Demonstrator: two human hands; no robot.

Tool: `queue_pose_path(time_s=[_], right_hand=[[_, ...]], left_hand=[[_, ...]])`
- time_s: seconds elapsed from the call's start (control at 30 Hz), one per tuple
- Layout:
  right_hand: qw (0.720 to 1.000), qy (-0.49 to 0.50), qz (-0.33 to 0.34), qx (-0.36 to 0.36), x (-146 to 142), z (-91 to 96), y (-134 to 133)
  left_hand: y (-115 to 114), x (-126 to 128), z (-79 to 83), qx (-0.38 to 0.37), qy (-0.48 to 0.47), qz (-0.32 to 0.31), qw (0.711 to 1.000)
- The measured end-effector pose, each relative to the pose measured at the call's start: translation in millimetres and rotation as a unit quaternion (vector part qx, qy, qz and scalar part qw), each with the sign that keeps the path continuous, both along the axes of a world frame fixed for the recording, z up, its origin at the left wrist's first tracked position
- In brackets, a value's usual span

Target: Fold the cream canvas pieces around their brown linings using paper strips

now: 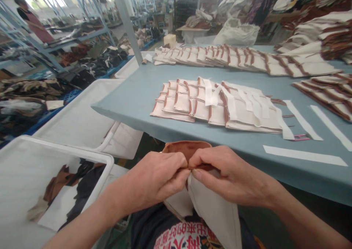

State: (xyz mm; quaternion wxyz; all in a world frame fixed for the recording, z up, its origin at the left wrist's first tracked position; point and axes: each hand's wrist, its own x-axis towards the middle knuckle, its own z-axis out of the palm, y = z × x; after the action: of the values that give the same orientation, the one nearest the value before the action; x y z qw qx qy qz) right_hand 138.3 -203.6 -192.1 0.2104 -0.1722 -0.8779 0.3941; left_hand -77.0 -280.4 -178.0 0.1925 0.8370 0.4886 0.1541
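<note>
Both of my hands meet in front of my lap, below the near edge of the blue-grey table. My left hand and my right hand are closed, pinching the brown trimmed rim of a cream fabric pouch. The pouch's brown lining shows above my fingers, and its cream body hangs down over my printed shirt. On the table ahead lies a fanned row of similar cream pouches with brown trim.
White paper strips lie on the table at the right. More pouch rows and stacks sit at the back. White bins stand at my left, the nearest holding fabric scraps. A person stands far back left.
</note>
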Motion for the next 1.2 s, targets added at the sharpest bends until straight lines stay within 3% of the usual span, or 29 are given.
queue_pose_path(time_s=[0.1,0.23,0.47,0.6,0.73,0.83,1.0,1.1,1.2], right_hand=[[1.0,-0.009,0.007,0.019,-1,-2.2,2],[0.999,0.004,0.035,-0.014,-4,-11.0,13],[0.991,0.023,0.038,-0.128,5,-27.9,40],[0.991,0.026,0.041,-0.126,7,-24.0,35],[0.995,0.027,0.035,-0.092,0,-9.5,23],[0.995,0.036,0.034,-0.092,-6,5.2,18],[0.992,0.044,0.059,-0.099,-10,24.6,15],[0.996,0.016,0.041,-0.079,-11,27.6,12],[0.998,0.006,0.021,-0.057,-12,23.0,11]], left_hand=[[4,0,-2.5,-0.048,-0.062,-0.003,0.997],[2,2,-0.1,-0.085,-0.134,-0.012,0.987],[-25,-14,11.1,-0.055,-0.181,0.076,0.979],[-27,-30,-4.7,-0.032,-0.171,0.129,0.976],[-26,-42,-24.1,0.051,-0.111,0.162,0.979],[-25,-46,-27.3,0.054,-0.106,0.142,0.983],[-13,-32,-15.3,-0.049,-0.211,0.05,0.975],[-1,-16,-9.7,-0.065,-0.29,0.009,0.955],[7,-5,-8.9,-0.104,-0.336,0.012,0.936]])
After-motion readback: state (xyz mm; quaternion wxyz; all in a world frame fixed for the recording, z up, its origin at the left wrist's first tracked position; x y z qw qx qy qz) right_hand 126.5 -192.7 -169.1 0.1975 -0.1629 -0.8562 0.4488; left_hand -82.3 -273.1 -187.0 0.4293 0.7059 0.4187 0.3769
